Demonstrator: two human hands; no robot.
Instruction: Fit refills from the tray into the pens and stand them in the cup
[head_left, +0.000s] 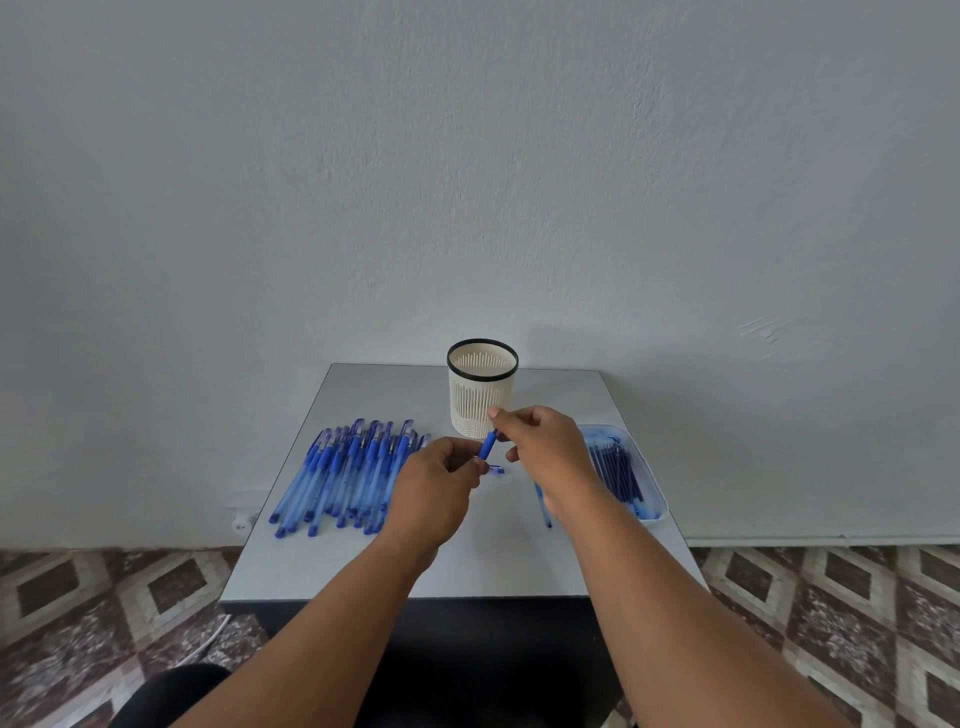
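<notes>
A blue pen (487, 447) is held over the middle of the table between both hands. My left hand (441, 486) grips its lower barrel, which the fingers hide. My right hand (540, 447) pinches the upper blue grip end. A small pen part (496, 470) lies on the table just below them. The cream slotted cup (482, 384) with a black rim stands behind the hands. A pile of several blue pens (348, 475) lies at the left. A clear tray (652, 478) at the right holds several dark blue refills (618, 467).
The small grey table (498, 561) stands against a pale wall, with patterned floor tiles on both sides. One thin dark piece (545, 512), perhaps a refill, lies on the table beside my right wrist. A white cable lies on the floor at the left.
</notes>
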